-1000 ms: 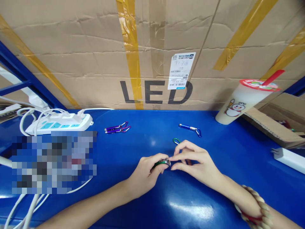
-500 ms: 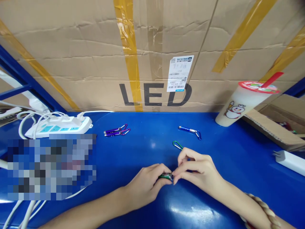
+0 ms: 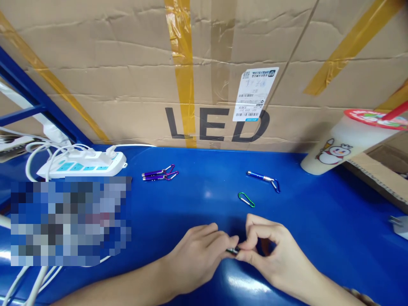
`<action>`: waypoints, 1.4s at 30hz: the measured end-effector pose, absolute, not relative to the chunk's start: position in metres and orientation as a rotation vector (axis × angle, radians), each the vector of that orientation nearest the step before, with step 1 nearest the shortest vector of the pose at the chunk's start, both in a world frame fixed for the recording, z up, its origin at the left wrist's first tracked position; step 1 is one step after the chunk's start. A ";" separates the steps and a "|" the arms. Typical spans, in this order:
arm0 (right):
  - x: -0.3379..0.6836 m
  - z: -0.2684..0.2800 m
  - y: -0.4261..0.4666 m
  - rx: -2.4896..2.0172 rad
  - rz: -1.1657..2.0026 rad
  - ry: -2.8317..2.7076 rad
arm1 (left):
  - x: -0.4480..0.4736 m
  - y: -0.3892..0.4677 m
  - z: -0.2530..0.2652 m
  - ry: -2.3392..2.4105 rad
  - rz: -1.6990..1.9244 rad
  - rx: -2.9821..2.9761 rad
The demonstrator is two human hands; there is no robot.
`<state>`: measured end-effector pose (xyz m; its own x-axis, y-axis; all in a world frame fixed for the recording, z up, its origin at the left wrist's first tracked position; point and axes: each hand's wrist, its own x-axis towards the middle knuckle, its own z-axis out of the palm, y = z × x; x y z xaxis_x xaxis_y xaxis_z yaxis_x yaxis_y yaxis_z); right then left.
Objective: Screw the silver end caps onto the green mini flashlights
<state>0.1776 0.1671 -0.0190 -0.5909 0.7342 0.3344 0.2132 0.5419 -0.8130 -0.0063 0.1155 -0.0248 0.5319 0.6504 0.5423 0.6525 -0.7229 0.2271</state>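
Low in the middle of the head view, my left hand (image 3: 200,259) is closed around a small green mini flashlight (image 3: 233,250), and most of its body is hidden by the fingers. Thumb and forefinger of my right hand (image 3: 270,246) pinch its dark metal end; whether a small ring is there too I cannot make out. Beyond the hands lies a loose green carabiner (image 3: 246,199). Further back is a blue mini flashlight (image 3: 259,176) with a blue carabiner attached. Two purple mini flashlights (image 3: 154,175) with carabiners lie side by side to the left.
A large cardboard box (image 3: 134,85) marked LED stands along the back. On the right are a drink cup (image 3: 338,148) with a red straw, an open carton (image 3: 376,178) and a white plug adapter (image 3: 400,225). A white power strip (image 3: 86,163) with cables sits left, behind a blurred-out patch.
Both hands have come slightly nearer and to the right, still joined at the green flashlight, which the fingers now cover more. The green carabiner shows whole. The view has shifted a little.
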 end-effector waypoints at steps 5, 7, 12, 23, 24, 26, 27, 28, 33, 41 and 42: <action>0.176 -0.012 0.166 -0.818 1.167 -2.045 | -0.003 0.112 -0.023 -1.182 -1.127 -2.603; 0.176 -0.011 0.168 -0.838 1.235 -2.038 | -0.003 0.112 -0.024 -1.178 -1.122 -2.590; 0.176 -0.008 0.174 -0.913 1.352 -2.026 | -0.004 0.116 -0.027 -1.227 -1.081 -2.621; 0.179 -0.015 0.187 -0.917 1.324 -1.971 | -0.006 0.120 -0.018 -1.533 -1.181 -2.954; 0.179 -0.016 0.188 -0.917 1.322 -1.972 | -0.007 0.120 -0.019 -1.512 -1.186 -2.975; 0.180 -0.019 0.189 -0.910 1.319 -1.974 | -0.008 0.121 -0.021 -1.491 -1.180 -3.006; 0.180 -0.020 0.189 -0.902 1.315 -1.976 | -0.008 0.120 -0.021 -1.482 -1.173 -3.019; 0.180 -0.021 0.188 -0.893 1.316 -1.980 | -0.008 0.120 -0.022 -1.471 -1.175 -3.028; 0.178 -0.023 0.184 -0.853 1.319 -1.908 | -0.002 0.113 -0.021 -1.614 -1.279 -3.002; 0.179 -0.021 0.177 -0.829 1.444 -1.882 | 0.002 0.109 -0.024 -1.442 -1.356 -2.804; 0.179 -0.021 0.177 -0.822 1.480 -1.881 | 0.002 0.110 -0.025 -1.418 -1.337 -2.795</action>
